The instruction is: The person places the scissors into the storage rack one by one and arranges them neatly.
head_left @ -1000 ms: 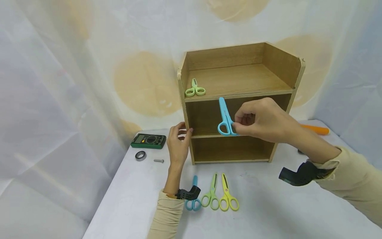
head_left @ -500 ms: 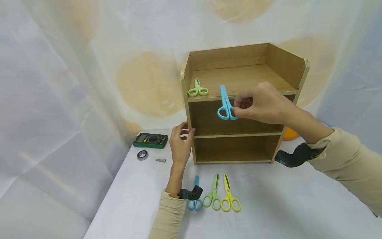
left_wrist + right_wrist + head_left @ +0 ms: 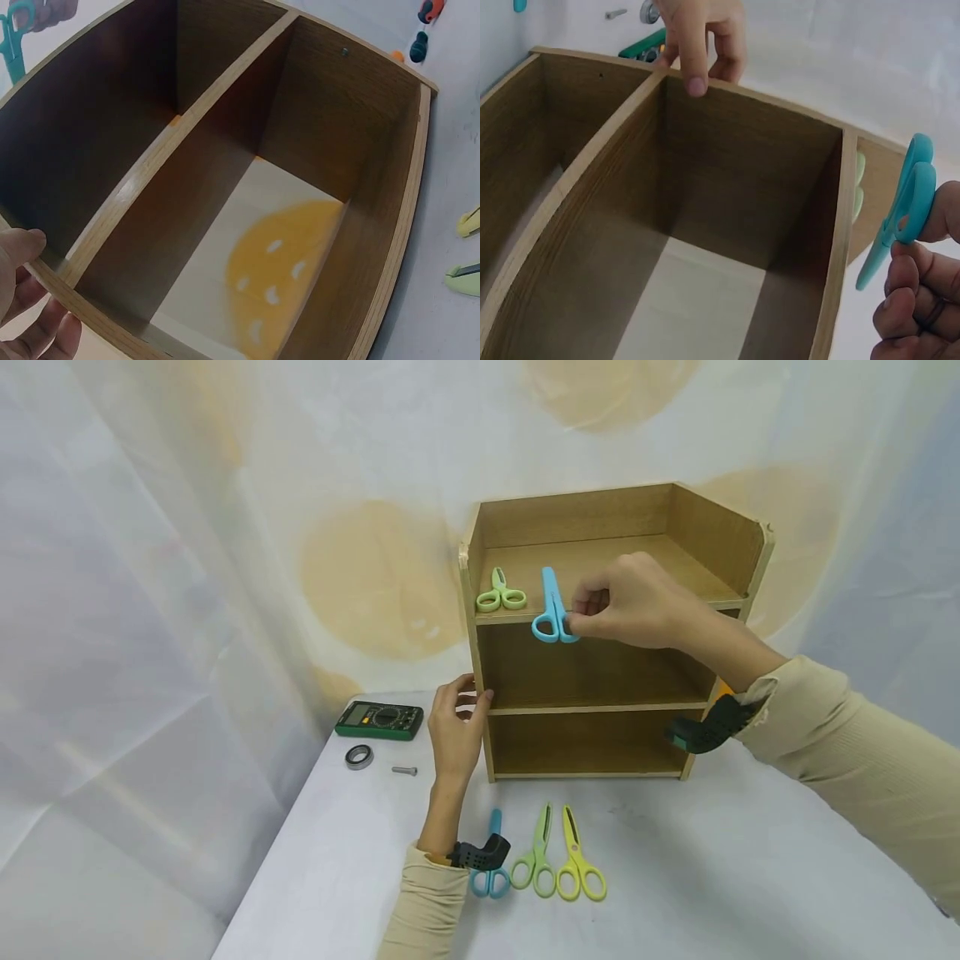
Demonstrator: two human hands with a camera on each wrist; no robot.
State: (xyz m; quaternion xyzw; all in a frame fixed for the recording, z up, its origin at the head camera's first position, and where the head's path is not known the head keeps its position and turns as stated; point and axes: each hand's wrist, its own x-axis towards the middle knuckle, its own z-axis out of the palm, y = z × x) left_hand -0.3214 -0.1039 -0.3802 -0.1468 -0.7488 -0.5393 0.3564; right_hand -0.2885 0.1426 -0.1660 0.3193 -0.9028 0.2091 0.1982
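My right hand (image 3: pixel 637 602) pinches a pair of light-blue scissors (image 3: pixel 552 602) by one handle loop, blades pointing up, in front of the top tier of a wooden shelf (image 3: pixel 592 709). In the right wrist view the blue scissors (image 3: pixel 913 199) are held between thumb and fingers beside the shelf's upper board. My left hand (image 3: pixel 454 735) grips the shelf's left side panel, thumb at the front edge and fingers outside, as the left wrist view also shows. Small green scissors (image 3: pixel 500 593) lie at the left end of the top tier, left of the held pair.
On the white table before the shelf lie blue scissors (image 3: pixel 491 883), partly under my left wrist, green scissors (image 3: pixel 536 856) and yellow scissors (image 3: pixel 576 864). Left of the shelf are a multimeter (image 3: pixel 379 720), a ring bearing (image 3: pixel 358 757) and a bolt (image 3: pixel 405 770). Something orange (image 3: pixel 723 688) shows behind my right wrist.
My right hand has risen with the blue scissors from the middle tier to the front of the top tier, then shifted left toward the small green scissors. My left hand stays on the side panel.
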